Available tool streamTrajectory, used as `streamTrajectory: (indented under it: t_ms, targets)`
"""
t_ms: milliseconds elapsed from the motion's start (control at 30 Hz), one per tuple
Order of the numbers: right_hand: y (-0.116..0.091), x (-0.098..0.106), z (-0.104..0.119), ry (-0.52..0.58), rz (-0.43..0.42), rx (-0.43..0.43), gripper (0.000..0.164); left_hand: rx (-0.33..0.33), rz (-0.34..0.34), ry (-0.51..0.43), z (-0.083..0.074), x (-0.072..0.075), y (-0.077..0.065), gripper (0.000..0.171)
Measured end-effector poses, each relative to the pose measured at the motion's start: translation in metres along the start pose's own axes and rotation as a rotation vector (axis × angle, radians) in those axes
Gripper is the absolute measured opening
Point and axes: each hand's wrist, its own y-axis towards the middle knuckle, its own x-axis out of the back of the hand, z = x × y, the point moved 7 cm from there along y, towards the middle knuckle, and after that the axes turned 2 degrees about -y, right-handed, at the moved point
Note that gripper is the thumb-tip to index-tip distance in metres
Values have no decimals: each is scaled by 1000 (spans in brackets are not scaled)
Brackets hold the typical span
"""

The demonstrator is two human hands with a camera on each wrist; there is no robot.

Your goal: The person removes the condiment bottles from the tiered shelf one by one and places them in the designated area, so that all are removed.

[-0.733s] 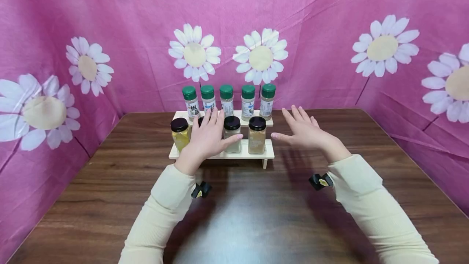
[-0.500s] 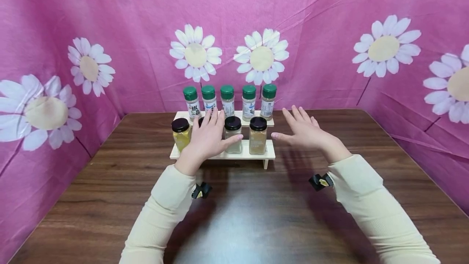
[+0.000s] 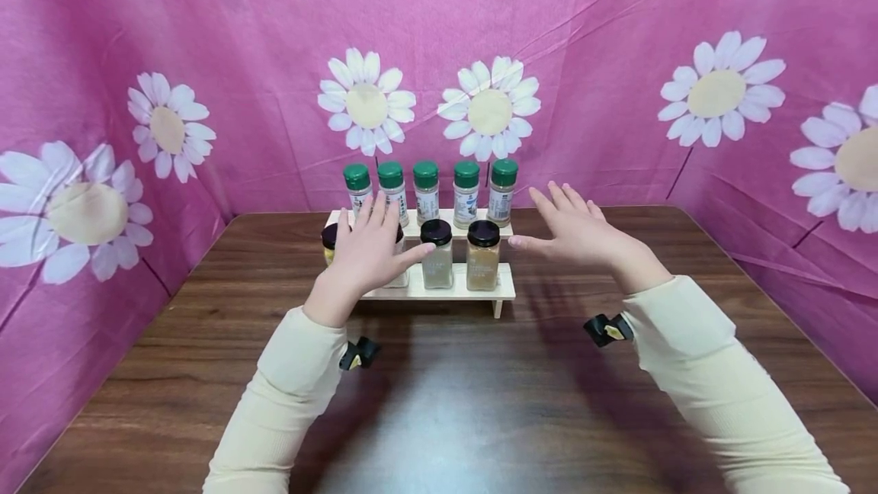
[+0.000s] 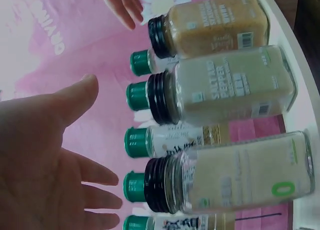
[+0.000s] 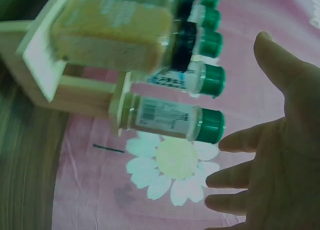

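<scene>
So compared with half a second ago, the left hand (image 3: 363,258) has slid toward the left end of the two-tier pale wooden rack (image 3: 505,280). It now hides more of the black-lidded jar with yellow contents (image 3: 329,241) at that end, and more of the next one along, a square clear-glass jar with whitish contents and a green O on it (image 4: 245,175), peeks out. The right hand (image 3: 583,238) only shifted a touch, up and further off the rack's right end. The jars and bottles haven't budged on the rack.

Both hands are wide, fingers spread, nothing in them. Left one's in front of the rack's left half, fingertips apart from the lids in the wrist view; right one's just beside the rack's right end.

Looks-wise, the rack's lower step has four upright jars: those two, then a square glass jar of greyish-green powder (image 3: 437,261) and a square glass jar of tan powder (image 3: 483,258), all black-lidded. Five small clear bottles with green caps and white labels (image 3: 427,193) stand along the upper step. Rack sits on the brown wood-grain tabletop (image 3: 439,402).
</scene>
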Motion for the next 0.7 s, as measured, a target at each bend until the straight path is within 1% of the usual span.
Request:
streamTrajectory:
  t_ms: [133, 233, 300, 400, 533, 700]
  targets:
    - [-2, 6, 3, 97, -63, 46, 89, 15, -84, -67, 10, 8, -7, 88]
    - [-2, 8, 6, 189, -151, 99, 83, 29, -148, -141, 19, 10, -14, 87]
    - [-4, 9, 7, 240, -222, 117, 79, 30, -186, -189, 24, 10, -18, 87]
    - [-5, 7, 7, 325, -341, 109, 72, 30, -262, -285, 35, 9, -24, 87]
    - [-6, -5, 1, 460, -469, 56, 64, 30, -360, -401, 52, 5, -30, 88]
    - [-5, -25, -4, 611, -557, 32, 56, 39, -411, -508, 71, -3, -33, 88]
